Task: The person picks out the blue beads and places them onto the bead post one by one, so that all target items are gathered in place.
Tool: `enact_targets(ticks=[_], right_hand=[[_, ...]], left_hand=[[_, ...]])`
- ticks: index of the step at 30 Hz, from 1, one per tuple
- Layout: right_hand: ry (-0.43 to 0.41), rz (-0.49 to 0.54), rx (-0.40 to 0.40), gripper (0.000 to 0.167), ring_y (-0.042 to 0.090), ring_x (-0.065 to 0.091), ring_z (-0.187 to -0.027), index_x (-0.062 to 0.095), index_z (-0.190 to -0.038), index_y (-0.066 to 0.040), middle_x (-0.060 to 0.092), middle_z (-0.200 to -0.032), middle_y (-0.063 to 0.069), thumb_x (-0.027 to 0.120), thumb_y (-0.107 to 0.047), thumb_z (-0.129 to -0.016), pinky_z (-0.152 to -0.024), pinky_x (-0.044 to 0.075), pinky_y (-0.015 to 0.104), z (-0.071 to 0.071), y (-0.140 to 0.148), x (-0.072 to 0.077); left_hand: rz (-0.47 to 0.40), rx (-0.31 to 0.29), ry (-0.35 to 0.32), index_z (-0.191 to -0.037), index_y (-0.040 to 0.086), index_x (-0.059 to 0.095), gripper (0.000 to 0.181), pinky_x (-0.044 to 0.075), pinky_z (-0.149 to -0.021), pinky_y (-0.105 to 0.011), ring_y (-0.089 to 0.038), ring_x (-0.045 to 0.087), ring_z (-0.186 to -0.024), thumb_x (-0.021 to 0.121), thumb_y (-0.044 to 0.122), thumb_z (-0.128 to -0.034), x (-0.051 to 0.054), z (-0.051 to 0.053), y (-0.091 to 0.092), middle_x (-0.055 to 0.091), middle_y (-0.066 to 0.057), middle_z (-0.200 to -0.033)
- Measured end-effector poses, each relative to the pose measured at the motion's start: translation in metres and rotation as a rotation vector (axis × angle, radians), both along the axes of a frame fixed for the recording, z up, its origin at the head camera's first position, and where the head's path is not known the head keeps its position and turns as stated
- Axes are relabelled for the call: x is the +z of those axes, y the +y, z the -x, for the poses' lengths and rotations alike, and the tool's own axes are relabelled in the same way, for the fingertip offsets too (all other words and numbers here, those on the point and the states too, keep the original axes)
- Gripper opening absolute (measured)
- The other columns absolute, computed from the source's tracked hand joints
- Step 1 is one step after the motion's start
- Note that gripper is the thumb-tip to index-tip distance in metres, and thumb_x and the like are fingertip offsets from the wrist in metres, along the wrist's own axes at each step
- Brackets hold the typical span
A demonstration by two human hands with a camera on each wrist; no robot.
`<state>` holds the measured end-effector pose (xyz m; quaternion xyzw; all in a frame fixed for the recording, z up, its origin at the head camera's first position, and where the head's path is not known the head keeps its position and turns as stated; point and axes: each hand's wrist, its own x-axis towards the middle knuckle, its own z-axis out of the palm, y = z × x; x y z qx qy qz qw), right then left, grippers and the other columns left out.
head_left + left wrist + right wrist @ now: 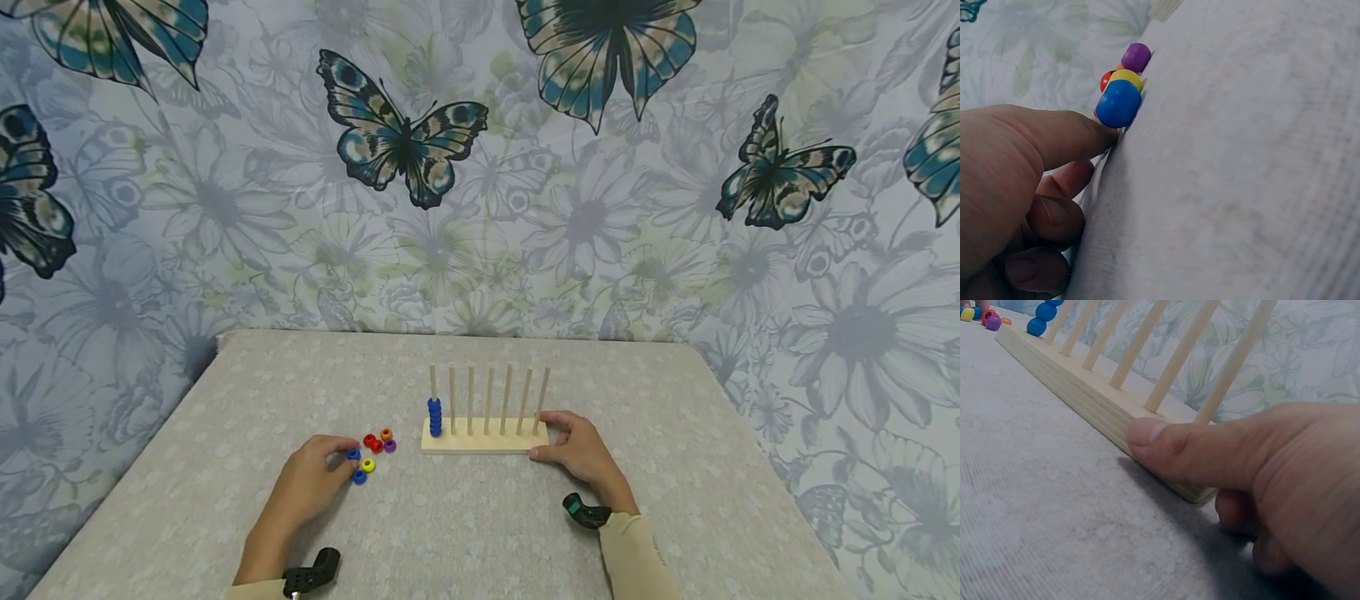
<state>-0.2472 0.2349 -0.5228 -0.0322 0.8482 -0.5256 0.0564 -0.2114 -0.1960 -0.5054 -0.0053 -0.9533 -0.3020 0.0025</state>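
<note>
A wooden peg stand (483, 444) with several upright pegs stands on the table. Its leftmost peg carries a stack of blue beads (435, 418). My right hand (579, 450) grips the right end of the base, thumb (1179, 447) along the front side. To the left, my left hand (311, 479) pinches a blue bead (353, 454) between thumb and forefinger at table level; the thumb hides that bead in the left wrist view. Close by lie another blue bead (360, 477), a yellow bead (368, 465), red beads (370, 440), an orange bead (386, 434) and a purple bead (390, 446).
A pale patterned cloth covers the table (480, 533). Behind it hangs a floral backdrop (480, 250) with butterflies. Each wrist wears a black strap device, one beside the left sleeve (258, 590) and one beside the right sleeve (637, 554).
</note>
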Motion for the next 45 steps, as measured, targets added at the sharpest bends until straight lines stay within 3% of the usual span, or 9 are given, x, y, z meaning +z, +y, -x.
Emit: enact_targets(ticks=[8,15,18,21,24,33,45], right_hand=[[0.000,-0.002,-0.003,0.071,0.012,0.042,-0.050,0.064,-0.132,-0.014,0.053,-0.061,0.001,0.093,-0.025,-0.068,-0.044,0.036,0.023,0.000,-0.001,0.000],[0.001,-0.011,-0.007,0.071,0.012,0.042,-0.051,0.064,-0.132,-0.015,0.053,-0.061,0.001,0.093,-0.027,-0.069,-0.044,0.037,0.024,-0.001,0.000,0.000],[0.002,-0.008,-0.009,0.071,0.012,0.043,-0.050,0.064,-0.132,-0.015,0.053,-0.061,0.001,0.093,-0.026,-0.069,-0.044,0.037,0.024,-0.001,0.000,0.001],[0.000,-0.003,-0.010,0.071,0.013,0.043,-0.051,0.064,-0.132,-0.015,0.054,-0.062,0.002,0.093,-0.026,-0.068,-0.044,0.037,0.025,-0.002,0.000,0.001],[-0.001,-0.007,-0.014,0.071,0.013,0.043,-0.052,0.065,-0.132,-0.015,0.054,-0.063,0.002,0.093,-0.026,-0.068,-0.045,0.037,0.025,-0.002,0.000,0.001],[0.013,-0.016,-0.014,0.071,0.013,0.044,-0.052,0.065,-0.131,-0.015,0.054,-0.064,0.002,0.094,-0.026,-0.068,-0.045,0.037,0.024,-0.001,0.000,0.000],[0.021,0.000,-0.002,0.070,0.010,0.044,-0.051,0.064,-0.132,-0.013,0.054,-0.062,0.001,0.093,-0.024,-0.069,-0.045,0.038,0.023,-0.002,-0.001,0.001]], left_hand=[[0.007,-0.002,0.026,-0.125,0.012,0.069,0.037,0.042,-0.104,-0.063,-0.042,0.055,-0.128,0.072,0.028,-0.0919,0.004,-0.002,-0.001,0.064,-0.016,-0.130],[-0.018,0.022,0.114,-0.124,0.013,0.068,0.036,0.046,-0.099,-0.060,-0.038,0.061,-0.121,0.071,0.030,-0.0921,0.010,-0.005,0.002,0.070,-0.010,-0.119],[-0.026,0.037,0.157,-0.123,0.016,0.069,0.034,0.053,-0.082,-0.046,-0.028,0.066,-0.093,0.071,0.029,-0.0919,0.013,-0.006,0.006,0.072,-0.006,-0.113],[-0.028,0.045,0.194,-0.121,0.018,0.069,0.032,0.045,-0.059,-0.030,-0.016,0.052,-0.065,0.072,0.028,-0.0912,0.016,-0.007,0.010,0.073,-0.004,-0.110],[-0.039,0.047,0.241,-0.120,0.019,0.070,0.031,0.037,-0.049,-0.025,-0.011,0.042,-0.056,0.073,0.026,-0.0906,0.018,-0.007,0.013,0.072,-0.003,-0.109],[-0.092,0.032,0.455,-0.117,0.018,0.071,0.030,0.038,-0.045,-0.022,-0.008,0.042,-0.053,0.078,0.025,-0.0884,0.029,-0.004,0.024,0.071,0.003,-0.102],[-0.150,-0.045,0.533,-0.118,0.018,0.071,0.029,0.039,-0.046,-0.023,-0.008,0.043,-0.053,0.076,0.026,-0.0898,0.060,0.011,0.060,0.071,0.003,-0.103]])
